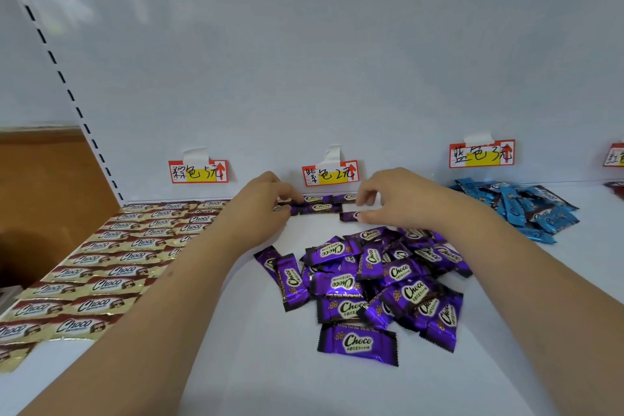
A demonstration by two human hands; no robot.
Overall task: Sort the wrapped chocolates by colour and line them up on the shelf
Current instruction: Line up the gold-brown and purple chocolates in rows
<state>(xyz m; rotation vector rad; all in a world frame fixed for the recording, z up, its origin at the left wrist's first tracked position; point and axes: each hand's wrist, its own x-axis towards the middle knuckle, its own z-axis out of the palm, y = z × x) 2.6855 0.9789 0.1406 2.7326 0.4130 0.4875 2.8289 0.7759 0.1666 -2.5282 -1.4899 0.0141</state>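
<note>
Two hands are working at the shelf's [236, 331] back: the left hand [260, 199] is pinching a lined-up purple chocolate [315, 208], the right hand [388, 194] another [349, 216]. Pulling back carelessly, the forearms are risking sweeping the purple heap [374, 284] into the brown rows [111, 260].

White shelf [236, 365]. Purple chocolates [371, 280] with white "Choco" lettering; gold-and-brown chocolates [101, 263] left of them, blue chocolates [526, 209] right. Red-and-yellow labels [330, 173] behind the purple ones.

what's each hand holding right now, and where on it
Right hand pinches a purple chocolate by its right end. Left hand grips the left end of one in the row.
</note>
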